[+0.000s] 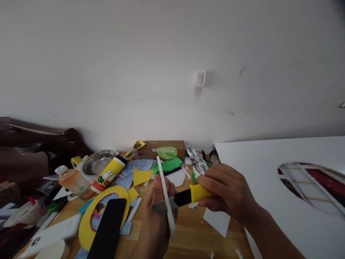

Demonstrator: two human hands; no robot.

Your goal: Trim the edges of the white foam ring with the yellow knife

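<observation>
My right hand (pixel 229 190) is closed around the yellow handle of a knife (pixel 201 193), which has a black section ahead of the grip and a short metal blade pointing left. A thin white piece of board (pixel 165 190), seen almost edge-on, stands upright and slightly tilted in my left hand (pixel 156 219). My left thumb lies against its left side, and the other fingers are partly hidden behind it. The blade crosses the white board at its lower half, with the tip showing on the left near my thumb. How deep it cuts, I cannot tell.
A black phone (pixel 109 228) lies on a yellow paper ring (pixel 86 230) at left. Behind are an orange drink bottle (pixel 74 181), a metal bowl (pixel 98 162), a yellow-red tube (pixel 109 174) and a brown box (pixel 161 148). Paper scraps litter the wooden table (pixel 194 237); a large white board (pixel 258 165) stands right.
</observation>
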